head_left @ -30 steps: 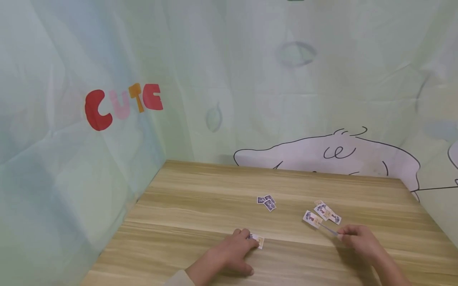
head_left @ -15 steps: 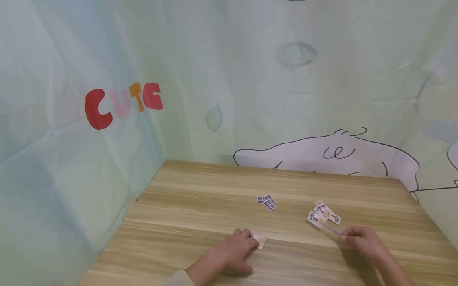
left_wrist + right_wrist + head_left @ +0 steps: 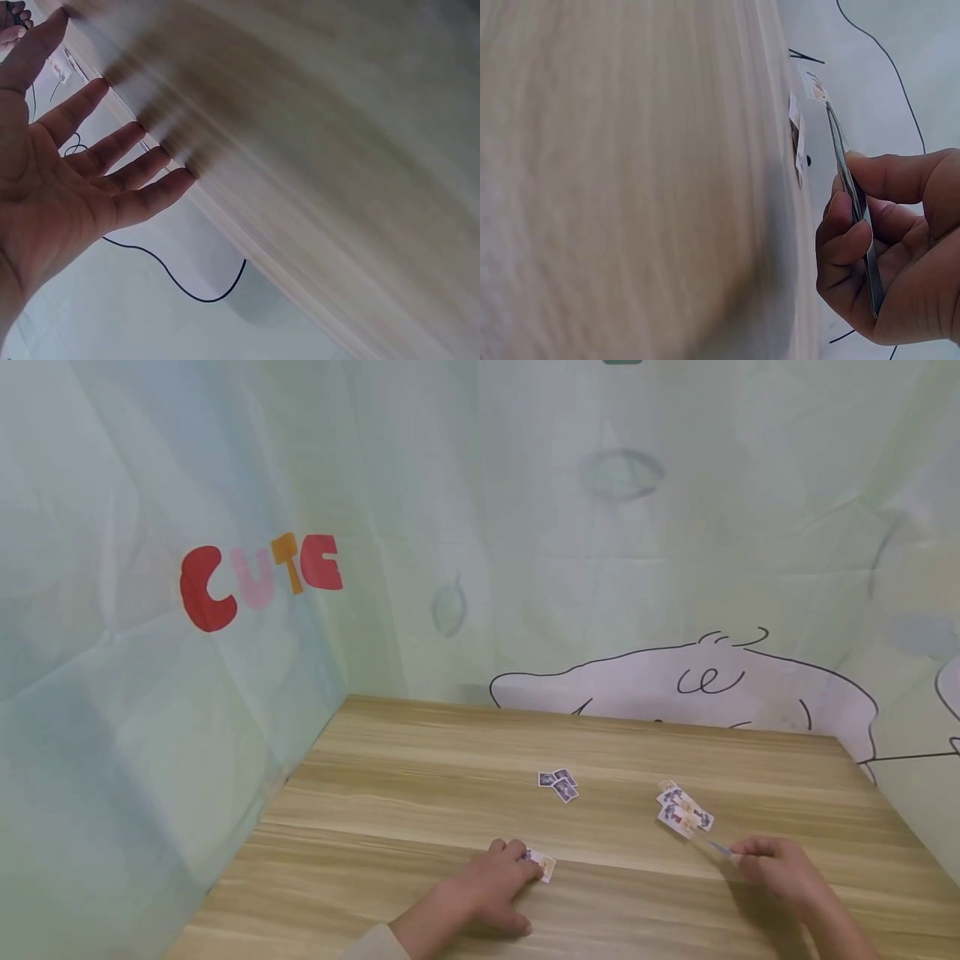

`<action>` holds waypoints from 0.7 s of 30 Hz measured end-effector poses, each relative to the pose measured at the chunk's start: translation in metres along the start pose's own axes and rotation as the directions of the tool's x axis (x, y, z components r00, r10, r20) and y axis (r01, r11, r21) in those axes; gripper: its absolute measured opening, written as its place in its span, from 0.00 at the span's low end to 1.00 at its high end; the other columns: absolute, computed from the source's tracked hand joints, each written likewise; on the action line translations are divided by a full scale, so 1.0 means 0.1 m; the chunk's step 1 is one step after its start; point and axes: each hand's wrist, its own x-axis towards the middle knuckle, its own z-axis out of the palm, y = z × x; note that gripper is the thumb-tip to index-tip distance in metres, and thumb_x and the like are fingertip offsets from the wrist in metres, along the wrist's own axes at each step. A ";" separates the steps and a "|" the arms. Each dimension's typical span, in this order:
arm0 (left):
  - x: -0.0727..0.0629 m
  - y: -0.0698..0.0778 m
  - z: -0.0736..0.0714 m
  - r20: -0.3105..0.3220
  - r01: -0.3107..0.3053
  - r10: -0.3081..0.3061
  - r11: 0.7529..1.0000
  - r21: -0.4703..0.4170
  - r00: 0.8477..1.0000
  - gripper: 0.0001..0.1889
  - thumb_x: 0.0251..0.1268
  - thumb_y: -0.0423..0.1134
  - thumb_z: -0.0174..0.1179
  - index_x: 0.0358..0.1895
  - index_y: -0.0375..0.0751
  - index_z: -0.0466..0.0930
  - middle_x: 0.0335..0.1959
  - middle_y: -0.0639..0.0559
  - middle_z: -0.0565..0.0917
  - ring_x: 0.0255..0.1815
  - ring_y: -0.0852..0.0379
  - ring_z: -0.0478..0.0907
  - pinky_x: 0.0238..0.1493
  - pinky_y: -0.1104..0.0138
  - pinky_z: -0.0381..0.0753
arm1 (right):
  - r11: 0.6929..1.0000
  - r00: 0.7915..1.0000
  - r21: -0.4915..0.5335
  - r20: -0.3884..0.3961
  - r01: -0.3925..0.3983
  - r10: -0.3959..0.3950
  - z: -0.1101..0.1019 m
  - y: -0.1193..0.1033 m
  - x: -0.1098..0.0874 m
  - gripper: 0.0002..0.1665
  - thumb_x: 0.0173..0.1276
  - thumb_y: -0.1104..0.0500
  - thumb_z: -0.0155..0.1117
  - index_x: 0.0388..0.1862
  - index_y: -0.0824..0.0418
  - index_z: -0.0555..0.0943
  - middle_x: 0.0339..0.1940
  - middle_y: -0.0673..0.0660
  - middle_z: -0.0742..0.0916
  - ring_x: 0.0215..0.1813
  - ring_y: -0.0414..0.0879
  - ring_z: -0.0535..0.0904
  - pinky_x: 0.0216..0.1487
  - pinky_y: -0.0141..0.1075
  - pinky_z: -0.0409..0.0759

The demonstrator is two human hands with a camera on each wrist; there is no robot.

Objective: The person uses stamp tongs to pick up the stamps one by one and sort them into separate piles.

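My right hand (image 3: 780, 870) grips a pair of slim metal tweezers (image 3: 840, 150) between thumb and curled fingers. At the tweezers' tips is a colourful printed stamp (image 3: 677, 819) with a pale border; the right wrist view shows it raised off the table. In the head view it overlaps a small group of similar stamps (image 3: 702, 817). My left hand (image 3: 491, 885) rests with its fingertips on the table, fingers spread and fairly straight. Its index finger touches another colourful stamp (image 3: 548, 865), partly hidden beneath the fingers.
Several small dark purple stamps (image 3: 565, 789) lie overlapping near the middle of the wood-grain table (image 3: 420, 760). A printed cloth backdrop (image 3: 525, 568) stands behind the table and along its left side.
My right hand has moved a little to the right with the tweezers and their stamp, which now overlaps the right group more. My left hand has stayed in place.
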 end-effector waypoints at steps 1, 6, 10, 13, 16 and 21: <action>0.00 0.00 0.00 0.001 0.002 -0.002 1.000 0.001 1.000 0.32 0.38 0.56 0.70 0.53 0.54 0.78 0.46 0.57 0.71 0.42 0.59 0.66 0.40 0.69 0.72 | 1.000 1.000 0.001 0.001 -0.003 0.003 -0.01 0.01 0.00 0.17 0.61 0.65 0.56 0.44 0.77 0.75 0.25 0.55 0.78 0.26 0.45 0.70 0.24 0.33 0.69; -0.02 0.01 -0.03 0.032 0.023 -0.023 1.000 0.013 0.999 0.35 0.37 0.58 0.70 0.56 0.55 0.75 0.47 0.57 0.71 0.44 0.58 0.67 0.41 0.64 0.73 | 1.000 1.000 0.018 0.008 -0.015 0.015 -0.03 0.04 0.02 0.17 0.61 0.65 0.56 0.44 0.78 0.75 0.22 0.54 0.77 0.23 0.43 0.68 0.21 0.31 0.68; -0.02 0.02 -0.04 0.049 0.024 -0.026 0.999 0.037 0.998 0.38 0.37 0.61 0.69 0.58 0.56 0.73 0.49 0.56 0.71 0.45 0.58 0.66 0.40 0.62 0.73 | 1.000 1.000 0.007 0.019 -0.024 0.024 -0.06 0.06 0.05 0.17 0.63 0.63 0.56 0.44 0.77 0.75 0.24 0.54 0.77 0.26 0.45 0.69 0.24 0.33 0.69; -0.02 0.01 -0.03 0.050 0.022 -0.024 0.999 0.036 0.998 0.38 0.36 0.61 0.69 0.58 0.56 0.73 0.49 0.56 0.71 0.45 0.58 0.66 0.39 0.63 0.73 | 0.999 0.999 0.000 0.033 -0.038 0.038 -0.09 0.07 0.07 0.17 0.64 0.62 0.56 0.44 0.76 0.75 0.26 0.53 0.78 0.30 0.46 0.71 0.27 0.35 0.70; -0.02 0.01 -0.02 0.051 0.027 -0.028 0.999 0.021 0.998 0.38 0.36 0.61 0.69 0.58 0.56 0.73 0.49 0.57 0.71 0.44 0.58 0.65 0.39 0.63 0.72 | 0.999 0.998 0.011 0.036 -0.047 0.046 -0.09 0.07 0.08 0.16 0.63 0.62 0.56 0.43 0.76 0.76 0.26 0.53 0.78 0.28 0.46 0.71 0.26 0.34 0.70; -0.02 0.00 -0.01 0.049 0.030 -0.031 0.999 0.012 0.998 0.38 0.35 0.61 0.70 0.58 0.56 0.73 0.48 0.58 0.71 0.43 0.59 0.65 0.38 0.64 0.72 | 0.997 0.997 0.022 0.009 -0.072 0.072 -0.07 0.06 0.08 0.14 0.61 0.64 0.56 0.41 0.76 0.77 0.24 0.53 0.77 0.24 0.45 0.68 0.22 0.32 0.68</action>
